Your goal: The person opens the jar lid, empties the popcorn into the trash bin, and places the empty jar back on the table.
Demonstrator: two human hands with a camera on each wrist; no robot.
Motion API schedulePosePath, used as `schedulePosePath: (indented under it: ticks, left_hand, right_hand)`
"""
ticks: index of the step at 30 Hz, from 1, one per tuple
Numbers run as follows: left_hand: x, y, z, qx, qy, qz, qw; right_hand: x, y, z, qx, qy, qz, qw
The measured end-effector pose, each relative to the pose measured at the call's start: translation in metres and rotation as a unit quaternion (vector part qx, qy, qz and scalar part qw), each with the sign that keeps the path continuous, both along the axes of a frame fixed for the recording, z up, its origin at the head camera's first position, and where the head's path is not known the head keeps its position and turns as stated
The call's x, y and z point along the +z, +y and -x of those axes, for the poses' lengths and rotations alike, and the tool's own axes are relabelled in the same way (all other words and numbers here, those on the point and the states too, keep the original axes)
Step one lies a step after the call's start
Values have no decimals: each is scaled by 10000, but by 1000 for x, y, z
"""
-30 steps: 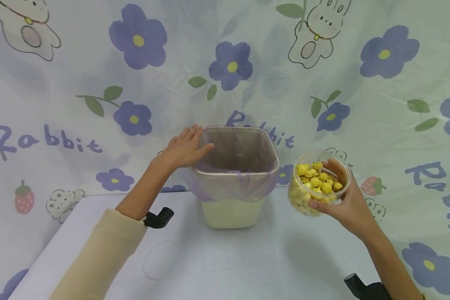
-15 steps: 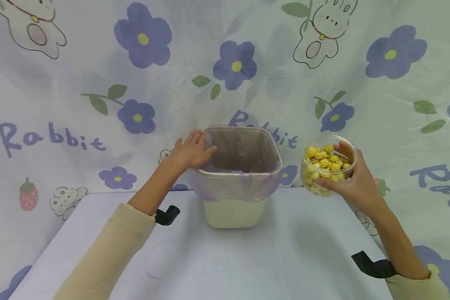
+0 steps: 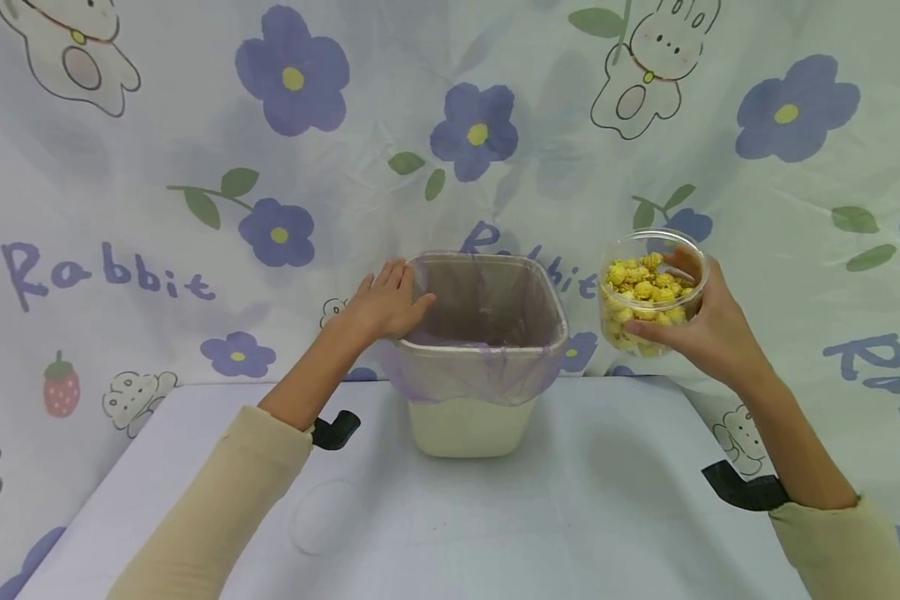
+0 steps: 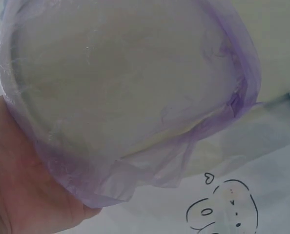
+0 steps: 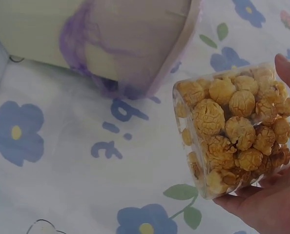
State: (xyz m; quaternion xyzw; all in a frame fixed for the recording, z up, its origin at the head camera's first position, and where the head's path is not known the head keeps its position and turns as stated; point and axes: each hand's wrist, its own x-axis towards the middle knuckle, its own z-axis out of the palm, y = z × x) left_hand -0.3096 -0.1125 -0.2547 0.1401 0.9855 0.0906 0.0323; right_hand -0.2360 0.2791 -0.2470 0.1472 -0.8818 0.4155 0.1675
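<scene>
A cream bin [image 3: 468, 429] with a thin purple bag [image 3: 472, 379] folded over its rim stands on the white table. My left hand [image 3: 392, 307] rests against the bin's left rim, fingers straight and thumb towards the opening. In the left wrist view, the palm [image 4: 23, 180] lies against the bag-covered side, its fingers hidden behind it. To the right of the bin, my right hand [image 3: 712, 325] grips a clear plastic jar [image 3: 619, 333] of yellow popcorn [image 3: 645, 287], raised above the table. In the right wrist view, thumb and fingers clasp the jar [image 5: 203, 187] from opposite sides.
A pale cloth with flowers and rabbits hangs behind the white table [image 3: 570, 525]. The bin's open mouth [image 3: 487, 300] faces up and towards me. Black wrist mounts [image 3: 337, 431] sit at both cuffs.
My right hand has lifted the jar of popcorn higher and slightly to the right. The left hand stays at the bin's rim; the head view has shifted slightly.
</scene>
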Motion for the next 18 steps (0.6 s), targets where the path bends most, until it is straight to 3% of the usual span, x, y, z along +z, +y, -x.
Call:
schedulePosePath:
  ticks: [18]
  left_hand:
    - [-1,-3,2,32,-148,-135,9998]
  right_hand:
    - [27,-30,27,-26,378,-808,9960]
